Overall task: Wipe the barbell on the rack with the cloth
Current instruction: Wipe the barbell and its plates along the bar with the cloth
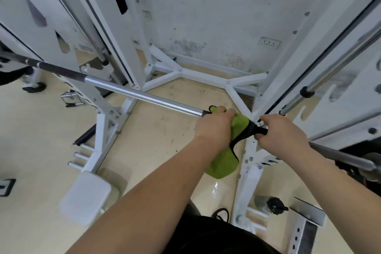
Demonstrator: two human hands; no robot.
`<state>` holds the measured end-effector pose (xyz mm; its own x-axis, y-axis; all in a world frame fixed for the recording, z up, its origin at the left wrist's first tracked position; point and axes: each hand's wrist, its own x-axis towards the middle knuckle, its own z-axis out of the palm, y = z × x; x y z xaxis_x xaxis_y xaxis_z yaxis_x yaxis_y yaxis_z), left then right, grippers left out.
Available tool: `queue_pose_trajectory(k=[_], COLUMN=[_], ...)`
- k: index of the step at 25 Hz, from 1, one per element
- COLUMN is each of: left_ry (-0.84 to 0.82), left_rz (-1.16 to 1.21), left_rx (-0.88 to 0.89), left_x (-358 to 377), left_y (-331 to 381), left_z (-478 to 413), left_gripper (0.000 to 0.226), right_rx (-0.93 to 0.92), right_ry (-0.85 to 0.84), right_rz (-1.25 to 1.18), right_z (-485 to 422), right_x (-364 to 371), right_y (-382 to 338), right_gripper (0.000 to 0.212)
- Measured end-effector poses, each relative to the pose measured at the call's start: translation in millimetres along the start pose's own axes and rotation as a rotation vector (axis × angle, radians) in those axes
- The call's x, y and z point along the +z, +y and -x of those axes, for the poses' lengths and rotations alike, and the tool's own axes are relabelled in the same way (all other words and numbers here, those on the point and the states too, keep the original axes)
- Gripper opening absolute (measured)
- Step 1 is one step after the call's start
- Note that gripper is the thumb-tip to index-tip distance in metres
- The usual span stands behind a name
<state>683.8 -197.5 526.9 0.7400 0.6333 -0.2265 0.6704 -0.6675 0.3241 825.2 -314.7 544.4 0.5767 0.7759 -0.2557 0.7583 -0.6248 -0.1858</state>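
The barbell (144, 97) lies across the white rack (125, 53), running from 10 o'clock at the frame's L edge to 4 o'clock at the R edge. It shows a dark section far L, then a bright chrome section, then both hands.

The left grip (214, 128) is closed on the cloth (223, 163). Its fingers curl over the top w/ the green fabric bunched round the barbell, just past the end of the chrome section. So the barbell passes straight thru this grip & the chrome part leaves it toward 10 o'clock. The loose part of the cloth hangs from under the palm toward 6 o'clock, w/ black trim along its edge.

The right grip (282, 130) sits just beside, at 3 o'clock of the left grip, near it but apart. Its fingers are curled round the barbell, & the grey shaft comes out below the wrist toward 4 o'clock. A black strip of the cloth stretches btwn the two grips & reaches the right grip's fingers; can't tell if it's pinched there too.

Around: a white pad (86, 198) at 7 o'clock of the frame, above the beige floor (154, 140). A dark bottle (270, 204) stands at 5 o'clock by the rack's foot. A wall socket (269, 43) is at 1 o'clock, & a chrome rod (329, 72) runs up the R side at 2 o'clock.
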Motion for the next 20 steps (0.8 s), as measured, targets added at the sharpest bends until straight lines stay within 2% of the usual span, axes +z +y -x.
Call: queue_pose_trajectory(k=[2,5,7,8,10,13,15,18,19,20], left_ry=[-0.008,-0.158,-0.274,-0.298,-0.303,-0.164,-0.07,-0.084,-0.095,-0.129], left_rz=[0.003,0.039,-0.027,-0.064,-0.103,-0.091,-0.113,-0.129,-0.061,0.015], left_rx=[-0.018,0.028,0.071,0.09,0.115,0.226,0.308,0.257,0.233,0.25], left_x=[-5,-11,-30,-37,-38,-4,16,10,2,-8], left_y=[10,41,48,47,35,-7,-31,-14,-1,12], left_z=[2,-11,-28,-35,-31,9,32,23,8,-8], left_gripper=[0.054,0.034,0.012,0.011,0.017,0.072,0.09,0.086,0.072,0.047], right_rx=[0.029,0.094,0.114,0.121,0.13,0.12,0.12,0.123,0.116,0.111], right_ry=[0.008,-0.03,-0.062,-0.063,-0.067,-0.058,-0.039,-0.029,-0.026,-0.022], right_rz=[0.029,0.048,0.05,0.049,0.028,0.008,-0.008,0.012,0.02,0.037], right_z=[-4,-9,-14,-15,-15,-12,-9,-7,-7,-6], right_x=[3,-1,-4,-5,-6,-4,-3,-5,-5,-5], right_y=[-6,-9,-10,-11,-13,-8,-8,-9,-9,-9], right_gripper=[0.004,0.019,0.013,0.01,0.013,0.018,0.015,0.009,0.01,0.013])
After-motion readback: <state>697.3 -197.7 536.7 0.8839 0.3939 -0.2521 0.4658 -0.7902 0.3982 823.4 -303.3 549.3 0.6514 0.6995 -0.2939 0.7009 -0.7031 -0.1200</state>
